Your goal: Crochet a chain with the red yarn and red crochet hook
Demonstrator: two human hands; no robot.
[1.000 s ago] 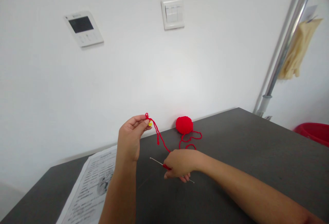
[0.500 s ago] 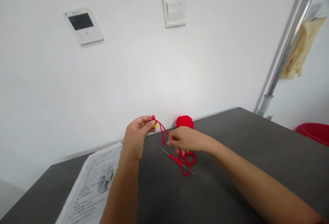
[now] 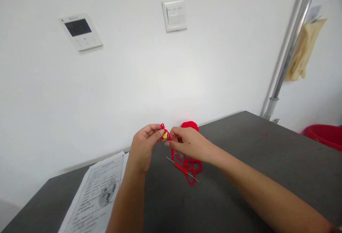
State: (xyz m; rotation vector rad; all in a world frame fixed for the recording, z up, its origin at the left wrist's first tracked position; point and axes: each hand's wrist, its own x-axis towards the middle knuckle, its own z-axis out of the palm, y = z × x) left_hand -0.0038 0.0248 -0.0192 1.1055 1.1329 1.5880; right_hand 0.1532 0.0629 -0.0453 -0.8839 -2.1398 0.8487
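Observation:
My left hand (image 3: 145,142) pinches red yarn (image 3: 162,126) between thumb and forefinger, with a small loop standing above the fingertips. A tiny yellow piece (image 3: 165,135), its kind unclear, hangs just under my left thumb. Close beside it, my right hand (image 3: 188,142) has thumb and fingers closed on the yarn strands that run down from the left fingertips. Below the hands lies a crochet hook (image 3: 181,168) with a red grip and thin metal ends. Loose red yarn coils (image 3: 196,166) lie against it. Behind my right hand sits a red yarn ball (image 3: 190,124), partly hidden.
Printed sheets (image 3: 93,193) lie on the dark table (image 3: 213,197) at the left, partly under my left forearm. A white wall with a switch plate (image 3: 175,15) and a panel (image 3: 81,31) rises behind. At the right are a metal pole (image 3: 290,55) and a red basin (image 3: 323,135).
My right hand has moved left and slightly up, close to my left fingertips. The view has shifted a little. My left hand keeps its pinch on the yarn.

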